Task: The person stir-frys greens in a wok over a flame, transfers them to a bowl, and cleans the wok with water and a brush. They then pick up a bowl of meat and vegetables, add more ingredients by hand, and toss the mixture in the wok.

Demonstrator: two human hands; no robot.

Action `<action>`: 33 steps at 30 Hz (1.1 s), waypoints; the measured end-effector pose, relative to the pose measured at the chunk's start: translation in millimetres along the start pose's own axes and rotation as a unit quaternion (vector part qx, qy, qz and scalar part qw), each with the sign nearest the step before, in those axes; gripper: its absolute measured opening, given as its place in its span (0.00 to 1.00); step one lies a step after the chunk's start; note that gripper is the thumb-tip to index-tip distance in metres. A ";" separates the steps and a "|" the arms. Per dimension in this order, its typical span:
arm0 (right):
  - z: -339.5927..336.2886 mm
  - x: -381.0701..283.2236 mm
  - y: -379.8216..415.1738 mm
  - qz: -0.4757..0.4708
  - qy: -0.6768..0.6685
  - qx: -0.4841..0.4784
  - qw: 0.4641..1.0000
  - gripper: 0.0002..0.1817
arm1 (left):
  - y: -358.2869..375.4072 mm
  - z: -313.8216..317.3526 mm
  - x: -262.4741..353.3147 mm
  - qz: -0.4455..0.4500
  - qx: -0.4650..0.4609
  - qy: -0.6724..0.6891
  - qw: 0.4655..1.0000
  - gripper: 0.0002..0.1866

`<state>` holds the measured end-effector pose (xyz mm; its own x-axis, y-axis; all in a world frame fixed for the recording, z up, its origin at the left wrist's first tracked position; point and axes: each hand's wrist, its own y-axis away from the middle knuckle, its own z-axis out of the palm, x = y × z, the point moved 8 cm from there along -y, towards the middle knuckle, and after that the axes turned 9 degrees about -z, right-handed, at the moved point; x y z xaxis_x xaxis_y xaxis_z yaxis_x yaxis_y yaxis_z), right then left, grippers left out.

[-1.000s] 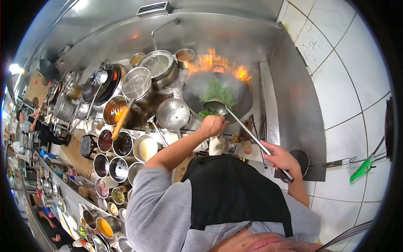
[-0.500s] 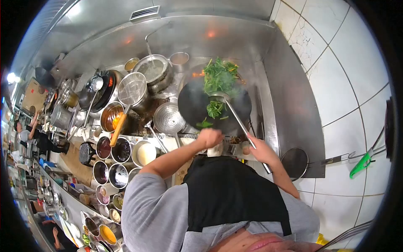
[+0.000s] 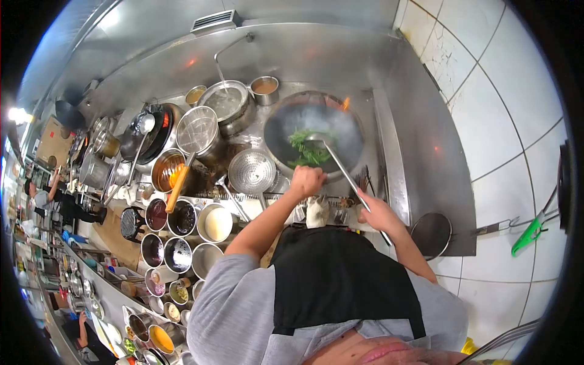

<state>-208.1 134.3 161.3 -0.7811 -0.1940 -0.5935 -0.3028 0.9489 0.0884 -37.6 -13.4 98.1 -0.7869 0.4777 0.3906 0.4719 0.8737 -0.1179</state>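
Observation:
A dark wok [image 3: 283, 131] sits on the burner, with steam over it and a small flame at its back right rim. Leafy greens [image 3: 302, 146] lie inside, low and toward the near side. My left hand [image 3: 308, 181] is closed at the wok's near edge, by a white cloth [image 3: 317, 213]; what it grips is hidden under the fingers. In my right hand [image 3: 377, 214] is the long handle of a metal ladle [image 3: 340, 166], whose bowl touches the greens.
Left of the wok are a perforated strainer [image 3: 252, 171], a water pot [image 3: 226, 102] and a mesh skimmer [image 3: 196, 131]. Sauce pots [image 3: 215, 223] stand nearer me. A steel wall [image 3: 420, 152] rises at the right. Another person [image 3: 45, 198] stands far left.
The greens, tossed up over the far rim before, are now down in the wok. The wok has moved back and levelled, and my left hand is slightly further forward.

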 end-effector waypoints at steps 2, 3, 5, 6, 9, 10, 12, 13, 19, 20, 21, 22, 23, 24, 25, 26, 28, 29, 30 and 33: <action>30.5 21.8 -22.7 0.025 0.024 0.020 0.999 0.34 | 9.4 37.0 -9.3 -0.006 -0.030 -0.009 0.999 0.19; 28.5 16.1 -30.5 0.041 0.058 0.041 0.997 0.34 | 12.6 46.1 -7.0 -0.016 -0.048 -0.018 0.999 0.19; 17.0 8.7 -23.6 0.065 0.053 0.026 0.996 0.36 | 46.8 61.0 -3.9 -0.027 -0.172 0.021 0.985 0.21; 10.8 5.0 -14.9 0.048 0.009 0.020 0.999 0.36 | 62.1 48.1 6.4 -0.001 -0.179 0.012 0.984 0.22; -8.0 -5.1 0.2 0.034 -0.039 -0.013 0.999 0.35 | 41.0 12.6 9.3 -0.004 -0.131 0.008 0.991 0.21; -5.7 4.8 0.9 0.026 -0.035 -0.015 0.999 0.36 | 19.8 6.6 5.0 -0.003 -0.092 0.003 0.996 0.20; 5.2 18.5 -6.9 0.024 -0.005 0.003 1.000 0.34 | 2.5 12.4 1.3 0.001 -0.060 0.000 0.998 0.20; 20.2 27.4 -16.4 0.028 -0.006 0.003 1.000 0.34 | -1.4 19.8 -2.4 -0.014 -0.060 -0.012 0.998 0.20; 5.6 17.8 -7.4 -0.014 -0.045 0.115 0.992 0.34 | 56.2 46.6 5.9 0.026 -0.150 -0.004 0.988 0.21; -2.0 7.4 4.4 -0.013 -0.030 0.112 0.993 0.34 | 41.6 41.1 4.5 0.033 -0.126 -0.022 0.991 0.20; -9.0 0.0 12.5 -0.014 -0.031 0.109 0.993 0.34 | 23.2 30.2 -0.8 0.009 -0.101 0.002 0.995 0.18; -7.7 -3.7 21.8 0.002 -0.083 0.078 0.993 0.34 | 1.9 30.1 -8.6 -0.006 -0.097 -0.005 0.995 0.19; -6.0 -8.8 31.9 0.019 -0.135 0.048 0.990 0.34 | -12.6 34.7 -16.9 -0.020 -0.094 -0.011 0.995 0.19; -13.2 -19.2 41.2 0.020 -0.134 0.044 0.990 0.34 | -16.1 42.0 -22.3 -0.022 -0.095 -0.009 0.995 0.19; -17.0 -27.1 48.6 0.041 -0.139 0.015 0.989 0.34 | -20.6 46.9 -28.7 -0.027 -0.090 -0.020 0.995 0.20; -16.8 -29.1 51.8 0.062 -0.143 -0.014 0.988 0.34 | -24.3 49.1 -33.3 -0.031 -0.085 -0.032 0.995 0.24; -10.1 -13.2 46.9 0.045 -0.099 -0.009 0.994 0.34 | -4.6 54.3 -31.8 -0.012 -0.051 -0.027 0.998 0.31; -1.7 3.7 39.6 0.028 -0.055 -0.001 0.998 0.35 | 3.4 50.4 -29.6 0.009 -0.018 -0.024 1.000 0.40; 17.6 44.5 25.1 0.001 0.007 0.052 0.999 0.35 | 9.2 54.6 -31.4 -0.001 -0.051 -0.012 0.999 0.50; 11.3 78.0 -31.8 0.066 -0.045 0.114 0.990 0.34 | 21.2 42.1 -24.1 -0.014 -0.058 -0.030 0.998 0.51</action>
<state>-253.1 91.8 103.2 -0.7507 -0.0506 -0.6587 -0.0623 0.9980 -0.0057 -25.3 -2.6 47.7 -0.8213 0.4600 0.3375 0.4885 0.8725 -0.0003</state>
